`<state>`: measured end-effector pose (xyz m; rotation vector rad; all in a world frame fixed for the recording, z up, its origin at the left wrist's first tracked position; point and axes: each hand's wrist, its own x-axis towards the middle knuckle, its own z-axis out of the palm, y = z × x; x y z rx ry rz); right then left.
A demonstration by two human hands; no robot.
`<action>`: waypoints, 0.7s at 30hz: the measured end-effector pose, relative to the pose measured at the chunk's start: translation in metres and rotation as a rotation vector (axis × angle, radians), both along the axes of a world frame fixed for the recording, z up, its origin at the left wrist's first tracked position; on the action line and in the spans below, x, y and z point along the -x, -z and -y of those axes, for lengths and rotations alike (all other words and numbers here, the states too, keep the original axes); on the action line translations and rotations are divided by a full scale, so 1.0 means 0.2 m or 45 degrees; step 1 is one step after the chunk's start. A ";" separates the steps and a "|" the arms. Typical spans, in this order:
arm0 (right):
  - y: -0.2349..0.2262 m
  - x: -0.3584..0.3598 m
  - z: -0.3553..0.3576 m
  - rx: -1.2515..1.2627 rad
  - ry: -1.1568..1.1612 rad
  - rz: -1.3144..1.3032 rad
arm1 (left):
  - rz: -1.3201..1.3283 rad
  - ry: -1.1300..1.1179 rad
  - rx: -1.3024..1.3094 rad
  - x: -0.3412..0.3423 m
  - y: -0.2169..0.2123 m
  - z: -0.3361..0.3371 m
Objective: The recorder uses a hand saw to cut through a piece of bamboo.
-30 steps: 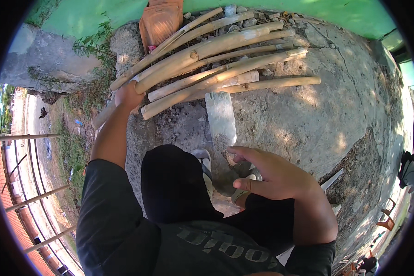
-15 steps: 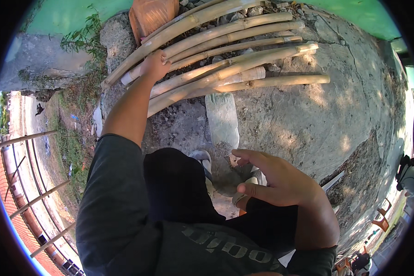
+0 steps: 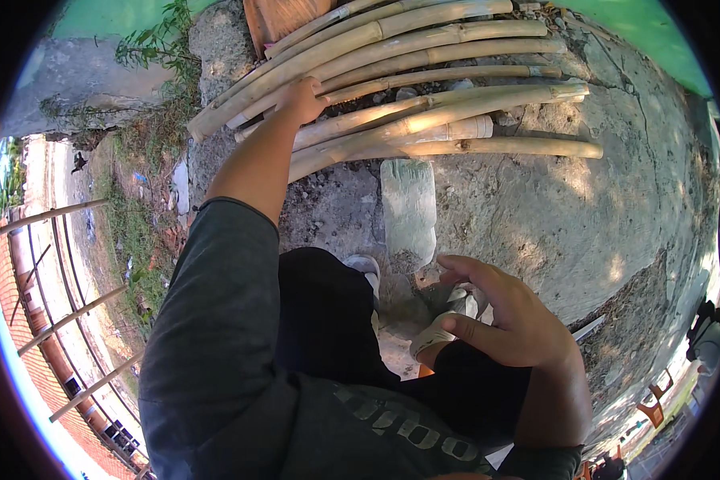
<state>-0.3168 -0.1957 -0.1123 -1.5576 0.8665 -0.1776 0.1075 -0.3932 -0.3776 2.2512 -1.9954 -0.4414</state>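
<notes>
Two hands work apart: the left hand (image 3: 300,98), arm stretched far, curls its fingers onto a bamboo pole (image 3: 392,120) in the far pile, while the right hand (image 3: 508,316) hovers near, fingers loosely spread, empty.

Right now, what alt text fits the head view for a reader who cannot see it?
A person's left hand reaches out onto a pile of bamboo poles lying on rough concrete ground. The right hand hangs open and empty near the knees, beside a flat grey stone.
</notes>
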 end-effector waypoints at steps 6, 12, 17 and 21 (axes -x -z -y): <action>0.02 0.03 0.01 0.058 0.093 -0.012 | 0.013 -0.133 -0.252 -0.12 0.03 0.05; 0.06 0.02 0.04 -0.008 0.065 0.033 | 0.027 -0.271 -0.395 -0.44 0.12 -0.11; 0.03 0.08 0.03 -0.203 0.294 -0.006 | 0.103 -0.445 -0.299 -0.18 -0.01 -0.14; 0.02 0.04 0.04 -0.264 0.331 -0.003 | 0.110 -0.416 -0.283 -0.30 0.04 -0.20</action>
